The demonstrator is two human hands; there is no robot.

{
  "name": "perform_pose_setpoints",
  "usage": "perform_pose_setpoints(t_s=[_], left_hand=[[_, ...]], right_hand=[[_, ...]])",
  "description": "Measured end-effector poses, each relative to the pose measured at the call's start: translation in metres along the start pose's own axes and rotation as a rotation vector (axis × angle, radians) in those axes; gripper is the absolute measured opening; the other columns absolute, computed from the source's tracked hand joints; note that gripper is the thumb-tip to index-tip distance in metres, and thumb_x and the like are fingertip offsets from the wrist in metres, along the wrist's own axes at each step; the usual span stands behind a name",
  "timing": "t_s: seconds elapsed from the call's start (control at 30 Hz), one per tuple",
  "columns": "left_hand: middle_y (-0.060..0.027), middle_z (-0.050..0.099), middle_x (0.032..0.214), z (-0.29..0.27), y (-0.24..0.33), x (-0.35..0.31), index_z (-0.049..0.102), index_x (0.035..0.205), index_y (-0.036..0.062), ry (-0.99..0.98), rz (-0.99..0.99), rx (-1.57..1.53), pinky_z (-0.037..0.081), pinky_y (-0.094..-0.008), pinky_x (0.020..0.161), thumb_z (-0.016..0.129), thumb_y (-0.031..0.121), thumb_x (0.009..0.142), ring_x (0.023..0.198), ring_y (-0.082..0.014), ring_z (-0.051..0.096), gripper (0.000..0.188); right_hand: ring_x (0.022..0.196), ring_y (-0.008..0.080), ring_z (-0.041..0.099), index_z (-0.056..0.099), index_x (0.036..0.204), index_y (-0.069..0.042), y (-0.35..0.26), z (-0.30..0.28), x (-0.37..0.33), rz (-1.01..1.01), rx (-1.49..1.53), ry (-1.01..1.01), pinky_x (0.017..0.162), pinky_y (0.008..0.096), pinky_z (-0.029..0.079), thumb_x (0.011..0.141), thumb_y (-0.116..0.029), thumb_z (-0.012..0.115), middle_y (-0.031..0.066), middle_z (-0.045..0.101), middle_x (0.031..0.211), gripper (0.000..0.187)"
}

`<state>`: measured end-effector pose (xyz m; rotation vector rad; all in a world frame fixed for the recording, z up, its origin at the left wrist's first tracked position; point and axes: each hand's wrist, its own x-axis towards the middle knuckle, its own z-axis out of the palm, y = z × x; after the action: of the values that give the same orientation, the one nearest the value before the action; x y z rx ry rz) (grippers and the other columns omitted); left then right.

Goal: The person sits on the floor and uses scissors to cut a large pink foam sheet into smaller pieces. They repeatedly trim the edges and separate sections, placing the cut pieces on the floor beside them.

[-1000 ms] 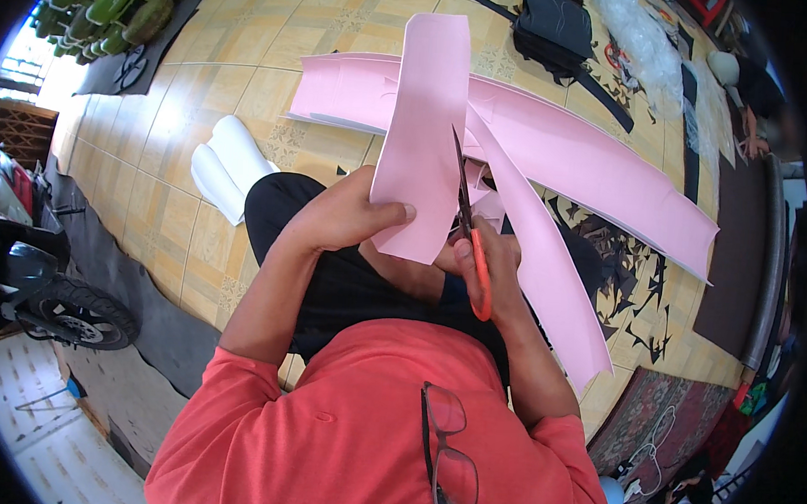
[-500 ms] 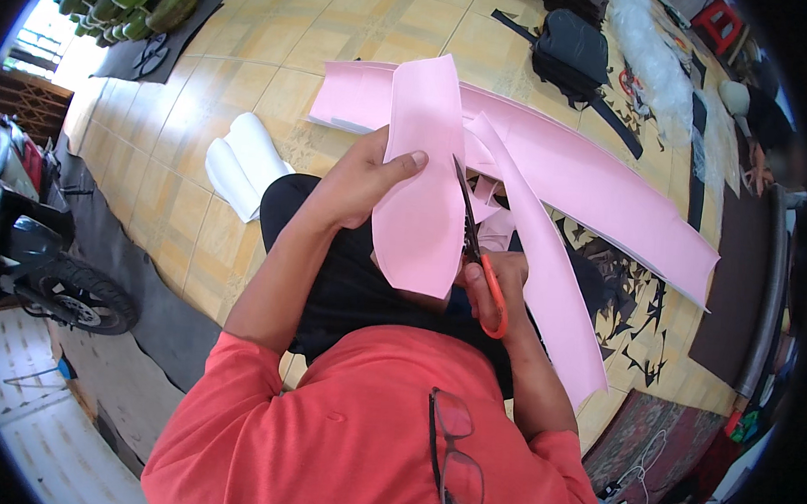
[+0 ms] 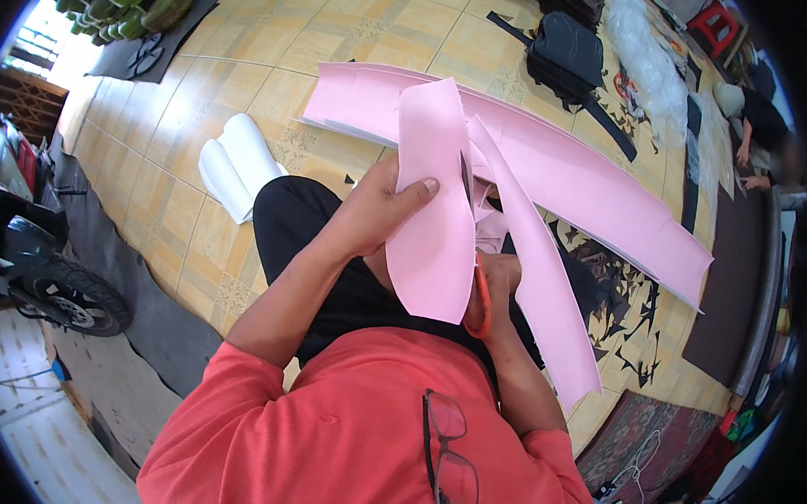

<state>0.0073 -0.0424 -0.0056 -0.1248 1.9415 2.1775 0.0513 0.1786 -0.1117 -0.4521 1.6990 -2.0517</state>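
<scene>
My left hand (image 3: 376, 207) grips a long pink sheet piece (image 3: 430, 240) by its left edge, thumb flat on top and fingers behind. My right hand (image 3: 501, 280) is closed round the orange handles of a pair of scissors (image 3: 480, 302). Their dark blade shows along the right edge of the piece, and the rest is behind the pink sheet. Beside my right forearm a narrow curved pink strip (image 3: 538, 259) hangs down past the hand. Small pink scraps (image 3: 489, 231) lie just beyond the scissors.
A long pink sheet (image 3: 598, 189) stretches across the tiled floor ahead. Dark offcuts (image 3: 613, 286) lie at the right, with a black backpack (image 3: 564, 60) farther off. White rolled sheets (image 3: 239, 166) rest left of my knee. A motorcycle (image 3: 47, 270) stands far left; another person (image 3: 761, 125) is at far right.
The pink piece and my left hand have come slightly nearer and to the right. The piece now covers more of the scissors.
</scene>
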Motion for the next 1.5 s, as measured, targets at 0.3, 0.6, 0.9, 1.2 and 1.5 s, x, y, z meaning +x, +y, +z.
perform_pose_setpoints(t_s=[0.3, 0.6, 0.9, 1.2, 1.5], left_hand=[[-0.0070, 0.064, 0.096, 0.022, -0.014, -0.014, 0.052, 0.119, -0.0027, 0.010, -0.017, -0.018, 0.052, -0.0274, 0.073, 0.056, 0.015, 0.094, 0.083, -0.0111, 0.062, 0.031], [-0.0070, 0.066, 0.092, -0.001, 0.002, 0.014, 0.056, 0.112, -0.0038, 0.117, 0.004, -0.213, 0.053, -0.0265, 0.066, 0.058, 0.019, 0.094, 0.077, -0.0100, 0.063, 0.029], [-0.0070, 0.067, 0.090, 0.016, -0.007, 0.007, 0.060, 0.110, -0.0050, 0.159, 0.019, -0.110, 0.051, -0.0264, 0.069, 0.055, 0.014, 0.094, 0.077, -0.0106, 0.063, 0.025], [-0.0015, 0.067, 0.085, -0.004, 0.009, 0.000, 0.063, 0.113, 0.0004, -0.027, -0.045, 0.209, 0.050, -0.0236, 0.064, 0.062, 0.019, 0.091, 0.072, -0.0069, 0.061, 0.029], [-0.0020, 0.067, 0.085, -0.009, 0.018, -0.003, 0.065, 0.109, -0.0001, -0.106, -0.013, 0.291, 0.050, -0.0245, 0.065, 0.063, 0.018, 0.089, 0.071, -0.0078, 0.061, 0.027]], right_hand=[[0.071, 0.0127, 0.061, 0.059, 0.101, 0.002, -0.029, 0.016, 0.011, 0.234, 0.100, 0.158, 0.059, 0.0253, 0.048, 0.092, -0.012, 0.053, 0.0046, 0.062, 0.081, 0.016], [0.072, 0.0105, 0.061, 0.058, 0.094, -0.001, -0.021, 0.022, 0.002, 0.110, 0.025, 0.071, 0.059, 0.0240, 0.048, 0.095, -0.015, 0.050, 0.0045, 0.063, 0.083, 0.017], [0.069, 0.0120, 0.059, 0.056, 0.100, 0.001, -0.022, 0.026, 0.018, -0.007, -0.161, 0.134, 0.060, 0.0260, 0.048, 0.094, -0.019, 0.056, 0.0046, 0.061, 0.080, 0.021], [0.071, 0.0264, 0.058, 0.054, 0.100, 0.004, -0.055, 0.013, 0.025, 0.012, -0.431, 0.132, 0.066, 0.0361, 0.046, 0.098, -0.021, 0.050, 0.0161, 0.059, 0.079, 0.026], [0.070, 0.0305, 0.062, 0.055, 0.095, 0.000, -0.081, 0.012, 0.024, -0.065, -0.688, 0.125, 0.062, 0.0377, 0.046, 0.092, -0.023, 0.058, 0.0167, 0.059, 0.076, 0.024]])
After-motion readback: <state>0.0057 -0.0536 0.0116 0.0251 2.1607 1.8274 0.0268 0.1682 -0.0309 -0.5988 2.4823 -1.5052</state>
